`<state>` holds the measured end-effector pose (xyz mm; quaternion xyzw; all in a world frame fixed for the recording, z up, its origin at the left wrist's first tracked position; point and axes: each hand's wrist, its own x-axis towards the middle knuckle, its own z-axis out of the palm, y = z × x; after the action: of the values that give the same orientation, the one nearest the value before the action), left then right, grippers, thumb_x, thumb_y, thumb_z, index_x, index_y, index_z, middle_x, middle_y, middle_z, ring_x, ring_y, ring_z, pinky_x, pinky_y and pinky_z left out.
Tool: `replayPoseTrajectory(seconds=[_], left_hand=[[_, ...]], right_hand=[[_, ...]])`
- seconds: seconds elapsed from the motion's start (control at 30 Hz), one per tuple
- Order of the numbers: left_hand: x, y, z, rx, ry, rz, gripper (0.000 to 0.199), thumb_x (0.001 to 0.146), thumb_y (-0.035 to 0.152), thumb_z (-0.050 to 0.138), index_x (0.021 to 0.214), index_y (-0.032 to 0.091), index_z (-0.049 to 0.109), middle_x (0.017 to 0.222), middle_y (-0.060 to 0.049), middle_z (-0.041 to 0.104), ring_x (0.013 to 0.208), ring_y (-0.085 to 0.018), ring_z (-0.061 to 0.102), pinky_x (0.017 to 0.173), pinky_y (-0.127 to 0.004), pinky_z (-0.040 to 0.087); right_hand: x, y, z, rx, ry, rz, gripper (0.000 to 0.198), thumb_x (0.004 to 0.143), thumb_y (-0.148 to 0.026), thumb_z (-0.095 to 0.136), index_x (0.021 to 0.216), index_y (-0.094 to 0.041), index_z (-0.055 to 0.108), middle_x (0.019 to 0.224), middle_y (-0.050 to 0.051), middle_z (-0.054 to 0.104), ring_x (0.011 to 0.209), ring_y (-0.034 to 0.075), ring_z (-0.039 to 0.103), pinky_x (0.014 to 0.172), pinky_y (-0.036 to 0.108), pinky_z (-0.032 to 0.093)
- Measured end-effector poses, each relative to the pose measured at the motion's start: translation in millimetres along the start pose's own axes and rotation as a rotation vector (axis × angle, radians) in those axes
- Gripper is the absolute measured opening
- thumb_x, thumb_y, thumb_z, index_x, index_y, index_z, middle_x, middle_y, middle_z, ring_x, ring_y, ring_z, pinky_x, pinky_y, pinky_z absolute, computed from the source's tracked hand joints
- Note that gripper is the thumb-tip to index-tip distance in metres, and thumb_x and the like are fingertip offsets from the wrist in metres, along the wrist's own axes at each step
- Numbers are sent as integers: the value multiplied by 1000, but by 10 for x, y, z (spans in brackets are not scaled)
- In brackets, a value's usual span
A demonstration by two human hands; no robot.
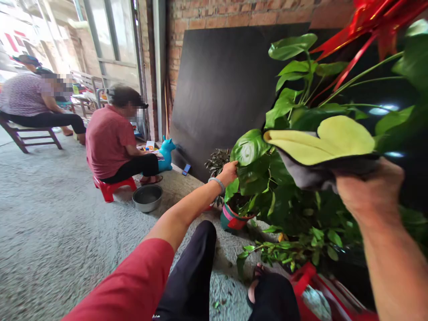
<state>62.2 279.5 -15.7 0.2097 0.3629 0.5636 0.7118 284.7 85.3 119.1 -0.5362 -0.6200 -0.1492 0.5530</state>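
My left hand [229, 171] reaches forward and grips a large green leaf [249, 149] of a potted plant [234, 218] with a red band round its pot. Close to the camera, my right hand [368, 187] holds a yellow and grey cloth [327, 142] against the leaves on the right. A bracelet sits on my left wrist. Broad green leaves [290, 47] rise above both hands. My knees in dark trousers [194, 267] show at the bottom.
A dark board [220, 89] leans on the brick wall behind the plants. A person in red sits on a red stool [112, 187] beside a metal bowl [147, 197] and a blue toy [166, 154]. Another person sits on a wooden chair [30, 133]. Red ribbon [368, 22] hangs top right.
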Motion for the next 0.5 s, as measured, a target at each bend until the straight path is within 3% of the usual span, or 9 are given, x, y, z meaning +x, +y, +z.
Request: replayPoseTrajectory(seconds=[0.07, 0.17, 0.23, 0.3, 0.33, 0.4, 0.5], left_hand=[[-51, -20, -29, 38, -38, -8, 17, 96, 25, 70, 84, 19, 58, 58, 5, 48, 50, -11, 46, 55, -23, 42], [-98, -51, -151, 97, -104, -12, 15, 98, 28, 66, 88, 18, 60, 62, 3, 55, 54, -11, 51, 61, -22, 45], [-99, -62, -268, 130, -129, -11, 14, 99, 28, 63, 90, 18, 61, 66, 1, 59, 59, -11, 55, 66, -23, 48], [-79, -83, -384, 162, -103, -16, 12, 99, 28, 63, 92, 18, 61, 71, 0, 62, 62, -12, 57, 70, -25, 50], [-62, -106, -430, 174, -62, -20, 12, 97, 28, 65, 92, 18, 61, 74, -1, 64, 63, -12, 57, 71, -26, 51], [-24, -192, -481, 182, 31, -34, 14, 96, 30, 69, 94, 18, 61, 79, -1, 65, 64, -12, 57, 72, -27, 50], [33, -435, -420, 133, 49, -102, 22, 101, 39, 62, 93, 19, 61, 80, -1, 66, 63, -13, 58, 72, -27, 50]], right_hand=[[-83, 21, 215, -105, -114, 62, 33, 78, -37, 64, 103, -18, 75, 113, 21, 79, 110, 37, 75, 97, 45, 57], [-511, 105, 464, -157, -448, 131, 39, 66, -28, 58, 99, -21, 76, 96, 15, 80, 92, 35, 76, 84, 42, 59], [-782, 169, 422, -101, -617, 138, 40, 56, -26, 55, 90, -26, 77, 82, 7, 79, 80, 32, 76, 76, 40, 58], [-868, 211, 221, 9, -684, 165, 40, 56, -28, 53, 88, -28, 77, 79, 4, 78, 79, 31, 76, 76, 38, 58], [-825, 217, 97, 67, -654, 187, 40, 59, -30, 54, 91, -28, 78, 81, 3, 78, 82, 31, 76, 76, 38, 58], [-606, 201, -96, 118, -433, 202, 41, 64, -34, 61, 100, -27, 79, 86, 3, 79, 87, 30, 77, 79, 37, 58], [-252, 142, -39, 62, -58, 123, 49, 68, -36, 67, 113, -21, 79, 99, 9, 80, 96, 32, 76, 87, 39, 58]])
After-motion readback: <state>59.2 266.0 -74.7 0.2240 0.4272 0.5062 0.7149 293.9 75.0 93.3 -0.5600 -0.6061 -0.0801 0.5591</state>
